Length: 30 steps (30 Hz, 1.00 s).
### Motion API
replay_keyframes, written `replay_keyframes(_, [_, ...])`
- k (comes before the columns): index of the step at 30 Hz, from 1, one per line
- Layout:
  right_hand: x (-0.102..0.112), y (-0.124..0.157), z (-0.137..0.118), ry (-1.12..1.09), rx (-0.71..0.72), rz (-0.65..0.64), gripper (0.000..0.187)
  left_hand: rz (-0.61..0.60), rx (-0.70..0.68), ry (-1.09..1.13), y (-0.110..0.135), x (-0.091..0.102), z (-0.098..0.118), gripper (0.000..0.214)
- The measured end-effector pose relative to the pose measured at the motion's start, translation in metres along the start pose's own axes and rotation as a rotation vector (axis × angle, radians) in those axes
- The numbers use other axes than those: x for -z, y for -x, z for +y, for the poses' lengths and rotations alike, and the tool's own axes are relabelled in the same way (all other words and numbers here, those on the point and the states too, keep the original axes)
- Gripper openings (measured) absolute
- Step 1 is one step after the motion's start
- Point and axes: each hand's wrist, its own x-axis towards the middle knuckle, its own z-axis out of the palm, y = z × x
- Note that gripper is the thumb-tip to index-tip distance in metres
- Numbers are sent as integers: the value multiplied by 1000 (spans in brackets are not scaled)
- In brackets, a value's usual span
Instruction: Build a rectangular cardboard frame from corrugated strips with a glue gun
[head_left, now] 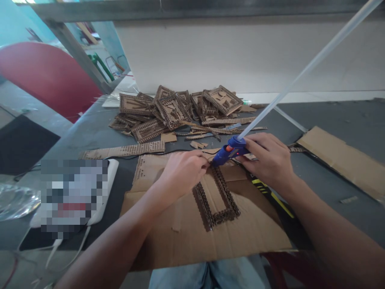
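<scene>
My right hand (267,158) is closed around a blue hot glue gun (229,151); a long, clear glue stick (297,82) juts from its back end, up to the right. The gun's nozzle points down at the far end of a rectangular frame of corrugated cardboard strips (224,188). My left hand (188,168) is at that same end, fingers pinched near the nozzle; what they grip is hidden. Under the frame lies a flat cardboard sheet (162,237). A black and yellow utility knife (272,196) lies beneath my right wrist.
Several finished-looking cardboard frames (173,110) are heaped at the back. Loose strips (126,150) and a dark cord cross the table. A blurred device on a white block (104,196) with cables sits left; a cardboard piece (343,160) lies right. A pale panel (240,56) rises behind.
</scene>
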Motion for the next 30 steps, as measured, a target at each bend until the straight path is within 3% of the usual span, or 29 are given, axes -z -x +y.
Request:
replay_keyframes(6, [0, 0, 0, -15, -16, -17, 24, -32, 5, 28, -1, -2, 2, 20])
replay_keyframes(12, [0, 0, 1, -25, -22, -27, 28, -50, -80, 81, 2, 8, -11, 22])
replay_keyframes(16, [0, 0, 1, -25, -5, -22, 28, -66, 16, 51, 5, 20, -14, 20])
replay_keyframes(23, [1, -1, -1, -16, 3, -13, 26, -96, -57, 29, 3, 17, -11, 21])
replay_keyframes(30, [-1, -1, -2, -37, -8, -18, 24, -180, -89, -156, 3, 22, 5, 19])
